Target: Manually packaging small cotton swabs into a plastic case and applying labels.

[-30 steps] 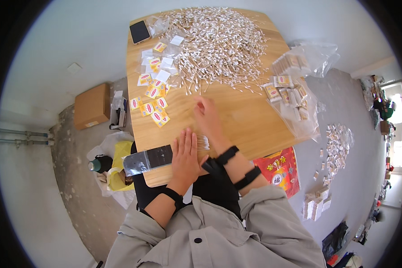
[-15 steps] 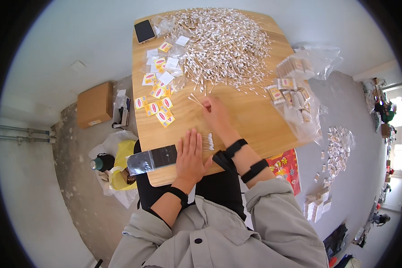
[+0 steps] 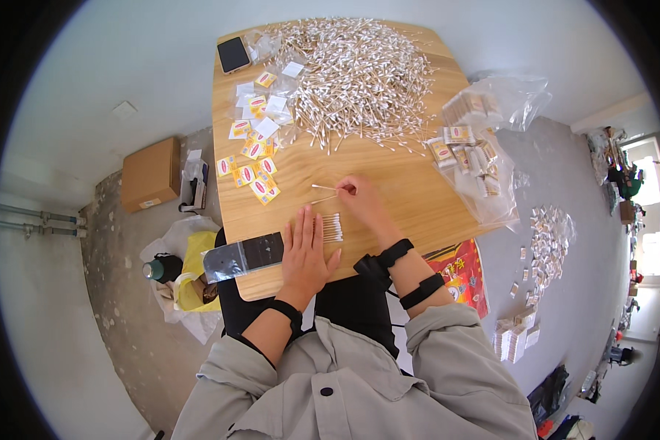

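Observation:
My right hand [image 3: 361, 199] pinches two cotton swabs [image 3: 325, 187] by one end, just above the wooden tabletop [image 3: 411, 205]. Their other tips point left and are spread apart. Flat on the near part of the table lies my left hand [image 3: 306, 253], fingers stretched out. Beside its fingers is a neat row of cotton swabs [image 3: 333, 227], white tips to the right; its left part is hidden under the hand. A dark flat strip with a clear, shiny end [image 3: 246, 257] touches the left hand's other side. At the far side spreads a large heap of loose cotton swabs [image 3: 359, 81].
Yellow-and-white cards [image 3: 255, 176] and a phone-like black device [image 3: 234, 55] are at the table's left. Clear bags with packed swabs [image 3: 477, 150] lie along the right edge. A cardboard box [image 3: 151, 174] stands on the floor left; packs [image 3: 550, 242] are piled on the floor right.
My right hand has come nearer to me and the row, away from the heap. The two swabs it holds have fanned apart. My left hand stays flat in place.

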The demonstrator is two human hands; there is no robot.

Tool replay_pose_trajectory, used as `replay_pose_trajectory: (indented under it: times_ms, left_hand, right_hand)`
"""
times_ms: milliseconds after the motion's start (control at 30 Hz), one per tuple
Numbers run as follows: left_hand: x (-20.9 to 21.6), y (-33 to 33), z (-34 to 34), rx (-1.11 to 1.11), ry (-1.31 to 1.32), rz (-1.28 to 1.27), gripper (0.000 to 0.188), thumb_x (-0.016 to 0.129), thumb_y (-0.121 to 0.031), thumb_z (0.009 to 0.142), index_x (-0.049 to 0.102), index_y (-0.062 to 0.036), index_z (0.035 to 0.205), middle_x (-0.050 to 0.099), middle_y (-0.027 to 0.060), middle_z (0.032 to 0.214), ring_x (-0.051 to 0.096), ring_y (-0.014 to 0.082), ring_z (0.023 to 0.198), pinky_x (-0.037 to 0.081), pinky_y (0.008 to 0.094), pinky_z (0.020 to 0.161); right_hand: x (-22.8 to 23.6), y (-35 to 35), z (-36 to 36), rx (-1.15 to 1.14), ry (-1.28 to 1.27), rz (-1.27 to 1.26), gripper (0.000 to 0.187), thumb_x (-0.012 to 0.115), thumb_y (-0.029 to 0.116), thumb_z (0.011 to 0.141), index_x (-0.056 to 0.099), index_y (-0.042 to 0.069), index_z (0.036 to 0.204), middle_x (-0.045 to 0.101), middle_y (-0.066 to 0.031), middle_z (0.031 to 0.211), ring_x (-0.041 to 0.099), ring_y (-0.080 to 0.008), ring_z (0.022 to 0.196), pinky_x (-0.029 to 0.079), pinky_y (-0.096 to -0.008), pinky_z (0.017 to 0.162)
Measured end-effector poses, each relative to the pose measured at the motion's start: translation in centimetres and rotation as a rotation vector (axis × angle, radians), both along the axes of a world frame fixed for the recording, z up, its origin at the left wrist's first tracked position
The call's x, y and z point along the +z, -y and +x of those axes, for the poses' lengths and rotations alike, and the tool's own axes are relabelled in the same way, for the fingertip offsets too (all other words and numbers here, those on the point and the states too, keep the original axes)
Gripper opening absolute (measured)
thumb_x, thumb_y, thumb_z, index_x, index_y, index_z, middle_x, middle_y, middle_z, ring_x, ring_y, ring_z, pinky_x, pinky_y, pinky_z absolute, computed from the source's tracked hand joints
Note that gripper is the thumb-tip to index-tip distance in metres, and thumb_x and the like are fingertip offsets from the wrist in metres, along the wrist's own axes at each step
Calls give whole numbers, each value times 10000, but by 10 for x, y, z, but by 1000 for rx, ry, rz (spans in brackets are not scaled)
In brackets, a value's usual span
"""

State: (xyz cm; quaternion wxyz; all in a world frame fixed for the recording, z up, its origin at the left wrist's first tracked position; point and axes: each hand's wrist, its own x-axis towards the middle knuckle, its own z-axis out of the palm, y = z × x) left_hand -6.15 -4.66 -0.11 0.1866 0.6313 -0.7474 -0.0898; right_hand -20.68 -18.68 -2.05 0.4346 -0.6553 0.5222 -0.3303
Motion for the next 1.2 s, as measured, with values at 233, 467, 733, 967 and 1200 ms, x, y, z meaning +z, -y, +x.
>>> replay_pose_trajectory:
  times_ms: [233, 467, 733, 967, 1200]
  left_hand:
    - [-1, -2, 4, 4, -6, -4, 793, 568, -431, 869, 290, 31, 1451, 199, 231, 1547, 171, 362, 1448, 147, 513, 1156]
    - [-3, -1, 4, 11, 5, 6, 789, 553, -447, 878, 284, 15, 1458, 195, 234, 1547, 176, 360, 1447, 148, 514, 1156]
    - [0, -1, 3, 14, 24, 29, 794, 547, -452, 879, 272, 11, 1464, 184, 227, 1553, 168, 349, 1451, 139, 502, 1162]
    - [-3, -1, 3, 18, 55, 67, 863, 581, -451, 868, 223, 60, 1464, 170, 231, 1555, 147, 332, 1461, 142, 436, 1181]
    - [-6, -1, 4, 24, 93, 69, 876, 584, -475, 866, 233, 65, 1460, 181, 232, 1552, 148, 331, 1461, 142, 431, 1182]
  right_hand:
    - [30, -16, 9, 199, -366, -37, 84, 699, 170, 784, 693, 118, 850, 650, -52, 814, 640, -182, 723, 506, -303, 645]
    - [22, -18, 2, 311, -302, -117, 76, 679, 134, 789, 703, 106, 855, 622, -74, 790, 623, -218, 785, 491, -317, 679]
    - [3, -52, 14, -150, 212, -16, 249, 496, 184, 971, 622, 23, 1114, 595, -117, 1113, 575, -212, 1021, 455, -335, 880]
    - [-10, -77, 42, -183, 512, -9, 416, 333, 272, 1045, 451, -15, 1322, 490, -142, 1328, 432, -217, 1282, 315, -341, 1095]
    - [-16, -74, 45, -239, 734, 92, 397, 339, 254, 1043, 454, -14, 1312, 499, -140, 1313, 459, -199, 1247, 344, -321, 1071]
